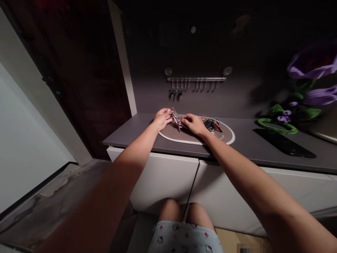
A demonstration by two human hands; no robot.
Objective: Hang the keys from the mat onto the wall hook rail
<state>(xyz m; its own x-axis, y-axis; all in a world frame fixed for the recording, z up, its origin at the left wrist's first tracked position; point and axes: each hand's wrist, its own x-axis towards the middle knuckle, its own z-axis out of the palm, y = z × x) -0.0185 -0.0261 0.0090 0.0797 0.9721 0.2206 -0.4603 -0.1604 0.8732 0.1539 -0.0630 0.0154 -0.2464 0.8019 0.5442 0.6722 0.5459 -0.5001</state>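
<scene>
My left hand (163,118) is closed with its fingertips on a bunch of keys (176,116) that has a metal ring and a pink part. From the other side, my right hand (192,123) has thumb and fingers pinched at the lower end of the same bunch. Both hands are over an oval brown mat (171,135) with a white rim. Just right of my right hand, a pile of more keys (212,124) with black and red pieces lies on the mat. Small details between my fingers are hard to make out.
On the wall above, a clear hook rail (196,79) carries a few hanging keys (176,93) at its left end. A black phone-like slab (285,143) and purple fuzzy flowers (313,66) with a green ring (277,126) are at the right of the grey counter (129,130).
</scene>
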